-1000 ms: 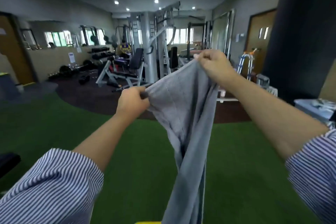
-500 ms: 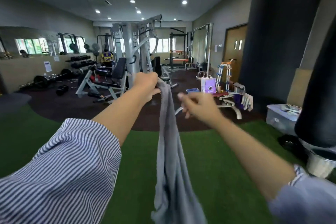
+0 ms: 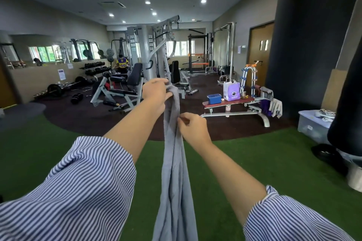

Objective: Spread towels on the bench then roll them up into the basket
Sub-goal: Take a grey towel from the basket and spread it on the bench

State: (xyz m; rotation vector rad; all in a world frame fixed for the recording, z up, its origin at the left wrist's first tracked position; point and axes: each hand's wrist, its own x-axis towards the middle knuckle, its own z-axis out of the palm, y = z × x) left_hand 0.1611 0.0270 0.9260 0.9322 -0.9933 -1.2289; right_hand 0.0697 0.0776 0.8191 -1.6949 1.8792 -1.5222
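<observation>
Towel [image 3: 174, 172] hangs bunched from the left hand [image 3: 156, 94], gripped at its top. Right hand [image 3: 193, 129] pinches it just below

No text can be read with certainty. The purple paper bag [image 3: 231, 92] right of centre carries a round logo, and the wall notices [image 3: 61, 74] at the left show print, but all is too small to read.
</observation>
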